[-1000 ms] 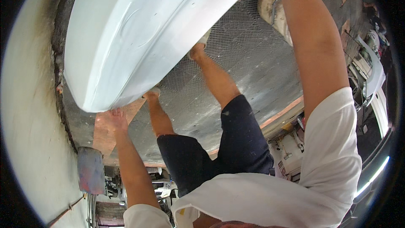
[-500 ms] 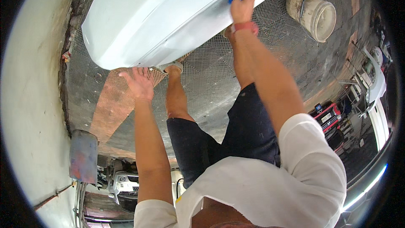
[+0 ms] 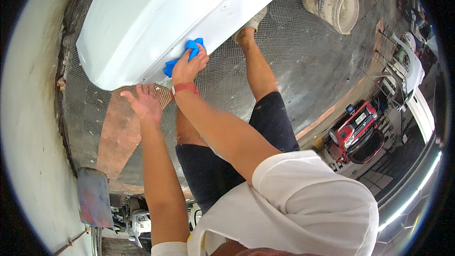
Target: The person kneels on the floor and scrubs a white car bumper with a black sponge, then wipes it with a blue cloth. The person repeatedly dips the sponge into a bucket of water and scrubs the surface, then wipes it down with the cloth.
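A large glossy white car body panel, likely a bumper, fills the upper left. My right hand grips a crumpled blue cloth against the panel's lower face; cloth sticks out on both sides of the fingers. A red band circles that wrist. At the panel's near left corner my left hand is palm up with its fingers spread. Its fingertips reach the panel's lower edge, and I cannot tell whether they bear on it.
A dirty whitish bucket stands at the far right on the ridged dark floor mat. A pale wall runs along the left. Toward the right are a red car and another white body part. A grey panel stands at lower left.
My right hand has swept the blue cloth along the panel, leftward and nearer, from its far right part toward my left hand. My left hand keeps its place by the corner.
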A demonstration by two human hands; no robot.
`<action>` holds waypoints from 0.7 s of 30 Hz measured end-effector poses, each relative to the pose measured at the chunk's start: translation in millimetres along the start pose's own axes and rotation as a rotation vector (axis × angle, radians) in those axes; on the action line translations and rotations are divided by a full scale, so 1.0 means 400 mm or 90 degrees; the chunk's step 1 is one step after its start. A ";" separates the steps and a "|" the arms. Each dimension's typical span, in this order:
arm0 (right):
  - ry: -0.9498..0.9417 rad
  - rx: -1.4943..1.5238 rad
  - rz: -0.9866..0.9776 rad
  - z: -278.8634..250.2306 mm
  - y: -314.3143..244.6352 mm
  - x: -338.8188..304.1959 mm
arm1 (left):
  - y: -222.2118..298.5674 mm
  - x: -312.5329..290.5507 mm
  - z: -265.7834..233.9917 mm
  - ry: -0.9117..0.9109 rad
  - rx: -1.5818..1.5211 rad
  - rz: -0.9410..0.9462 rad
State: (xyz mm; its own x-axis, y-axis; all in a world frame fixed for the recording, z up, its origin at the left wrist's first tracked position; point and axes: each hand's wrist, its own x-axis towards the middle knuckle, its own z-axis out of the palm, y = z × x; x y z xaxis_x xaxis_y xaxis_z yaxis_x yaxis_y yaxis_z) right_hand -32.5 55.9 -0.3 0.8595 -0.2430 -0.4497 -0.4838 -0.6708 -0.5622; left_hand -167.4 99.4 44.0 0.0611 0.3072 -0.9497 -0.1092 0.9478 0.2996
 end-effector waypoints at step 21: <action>0.150 -0.112 -0.775 -0.264 -0.637 1.417 | -0.032 -0.008 0.188 0.263 0.054 0.057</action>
State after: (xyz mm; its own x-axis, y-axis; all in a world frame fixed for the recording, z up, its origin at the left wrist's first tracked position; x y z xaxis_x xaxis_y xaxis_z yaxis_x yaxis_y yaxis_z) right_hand 595.3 15.3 -38.6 0.7500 0.4927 0.4413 0.6576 -0.6273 -0.4173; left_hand -91.5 92.7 49.9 -0.3498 0.3451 -0.8709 -0.0124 0.9279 0.3727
